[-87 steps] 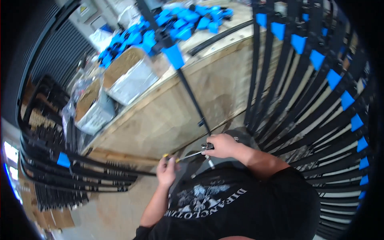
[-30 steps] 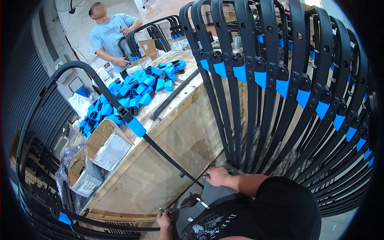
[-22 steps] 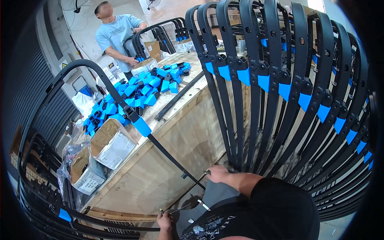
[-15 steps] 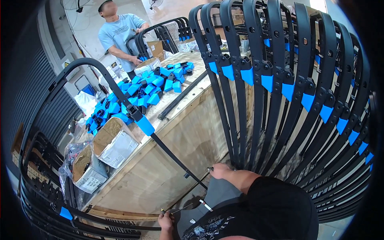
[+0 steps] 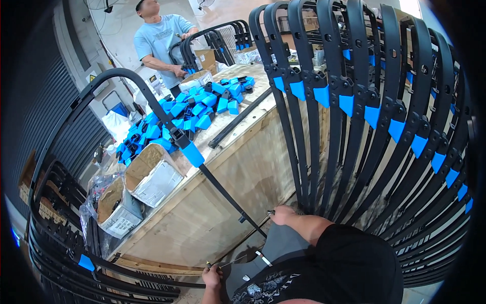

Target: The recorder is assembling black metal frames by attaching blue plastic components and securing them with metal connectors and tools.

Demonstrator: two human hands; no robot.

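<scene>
A: What is the left hand (image 5: 212,276) holding?

B: It's curling its fingers closed around a slim screwdriver-like tool with a yellow-and-dark handle and thin metal shaft (image 5: 208,264). The tool is sitting low in front of the person's black printed shirt (image 5: 334,263), its shaft pointing toward the right.

A: And the right hand (image 5: 284,216)?

B: It's bending its fingers mostly closed on a small dark, metallic-looking piece (image 5: 271,213). I can't tell what kind.

A: What is standing nearest?

B: A black tubular arch frame (image 5: 223,190), wearing a blue wedge-shaped plastic piece (image 5: 193,154). Its leg is slanting down to end between the hands.

A: Farther out?

B: A plywood-sided bench (image 5: 217,218) is carrying a heap of blue-and-black plastic pieces (image 5: 204,122) and two open, white-sided cardboard boxes (image 5: 159,183). A row of curved black metal frames (image 5: 390,30) is rising along the right, and more black frames are lying low on the left. Across the bench, a co-worker in a light-blue T-shirt (image 5: 163,43) is standing, touching other black frames.
</scene>
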